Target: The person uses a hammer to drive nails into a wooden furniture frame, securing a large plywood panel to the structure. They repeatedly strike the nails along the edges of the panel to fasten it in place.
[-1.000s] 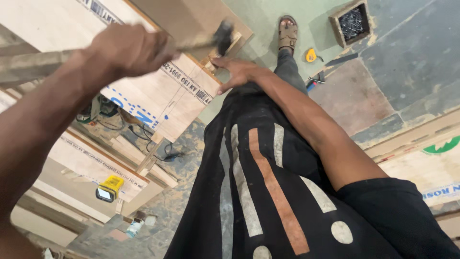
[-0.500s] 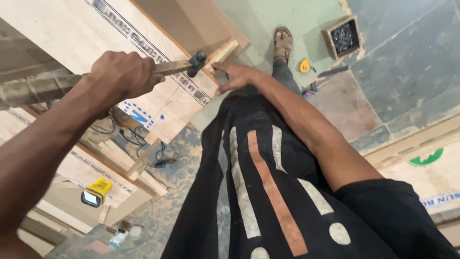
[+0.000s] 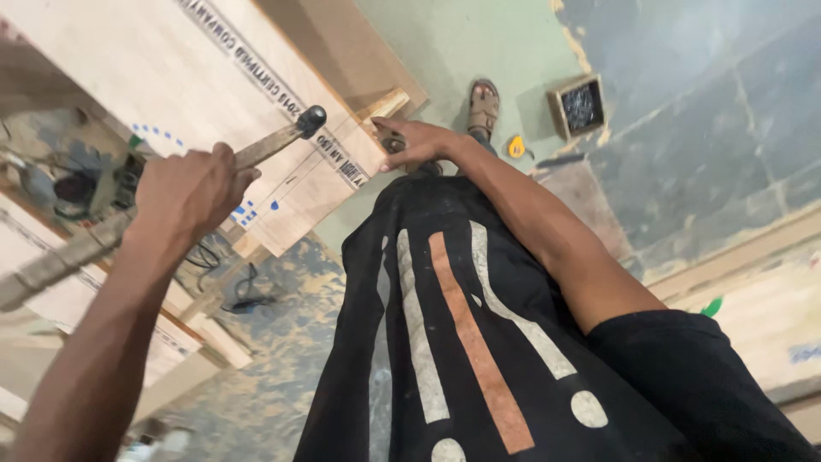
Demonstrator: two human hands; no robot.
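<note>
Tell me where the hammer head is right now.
Head view: the hammer head is raised over the plywood sheet, upper centre-left, between both hands.

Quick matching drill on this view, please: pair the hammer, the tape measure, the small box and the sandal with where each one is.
1 hammer
2 tape measure
3 box
4 sandal

a on the foot
b gripped in the left hand
c yellow, on the floor beside the foot
d square, on the floor, farther right

Pairs: 1-b, 2-c, 3-d, 4-a
</note>
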